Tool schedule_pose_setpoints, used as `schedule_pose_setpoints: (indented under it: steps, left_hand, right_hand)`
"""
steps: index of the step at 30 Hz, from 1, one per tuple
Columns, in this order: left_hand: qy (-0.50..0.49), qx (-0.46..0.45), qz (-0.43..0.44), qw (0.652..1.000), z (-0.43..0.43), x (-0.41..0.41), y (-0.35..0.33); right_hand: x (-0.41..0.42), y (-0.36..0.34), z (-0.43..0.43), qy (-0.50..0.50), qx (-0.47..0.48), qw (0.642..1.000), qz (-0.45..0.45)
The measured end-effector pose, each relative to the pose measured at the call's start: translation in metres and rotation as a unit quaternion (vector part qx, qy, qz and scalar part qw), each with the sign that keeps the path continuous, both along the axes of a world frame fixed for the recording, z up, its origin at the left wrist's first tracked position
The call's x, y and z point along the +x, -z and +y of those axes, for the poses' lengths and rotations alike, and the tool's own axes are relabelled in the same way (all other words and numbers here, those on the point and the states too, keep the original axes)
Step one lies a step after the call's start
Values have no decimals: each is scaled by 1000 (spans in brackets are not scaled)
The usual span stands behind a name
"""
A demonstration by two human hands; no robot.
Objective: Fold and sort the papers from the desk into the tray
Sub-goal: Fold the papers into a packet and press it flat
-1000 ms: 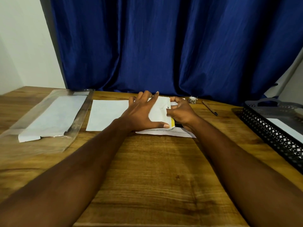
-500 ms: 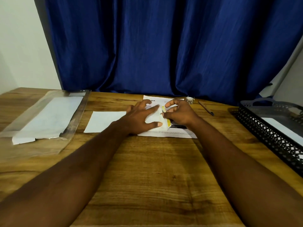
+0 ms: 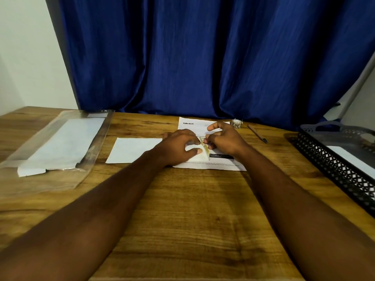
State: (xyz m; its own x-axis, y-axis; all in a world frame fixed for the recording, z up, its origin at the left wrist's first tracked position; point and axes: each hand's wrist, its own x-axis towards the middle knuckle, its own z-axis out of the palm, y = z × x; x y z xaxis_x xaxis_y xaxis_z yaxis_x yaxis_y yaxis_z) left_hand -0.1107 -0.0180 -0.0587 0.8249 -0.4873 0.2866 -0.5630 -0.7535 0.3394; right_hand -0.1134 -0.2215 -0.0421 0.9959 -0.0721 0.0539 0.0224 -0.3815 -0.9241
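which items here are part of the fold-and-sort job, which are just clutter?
Job:
- printed sheet, under both hands
- small paper being folded by left hand and right hand
- blank sheet
- black mesh tray

Lying about:
- pen
- small tape roll
- clear plastic sleeve holding paper

A pen and small tape roll lie before the blue curtain; a clear plastic sleeve far left.
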Motion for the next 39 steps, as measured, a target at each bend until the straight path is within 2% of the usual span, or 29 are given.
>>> schedule_pose_setpoints:
  steps: [4, 11, 15, 21, 33, 39]
  left_hand:
    - [18, -30, -31, 999, -5, -2, -2]
    - [35, -33, -19, 999, -9, -1, -2]
    - [34, -55, -6, 998, -9, -1, 0]
    - [36, -119, 4, 992, -7, -1, 3]
    - [40, -136, 2, 990, -5, -1, 4]
    - [28, -75, 19, 997, -7, -2, 3]
  right_hand:
    - [-3, 0, -1, 2, -34, 999, -9]
    - [-6, -1, -1, 0, -61, 998, -25]
    - [-3, 0, -3, 42, -180, 981, -60]
    - [-4, 13, -3, -7, -226, 965, -136]
    - [6, 16, -2, -62, -267, 947, -168]
    - [3, 17, -8, -69, -200, 966, -149]
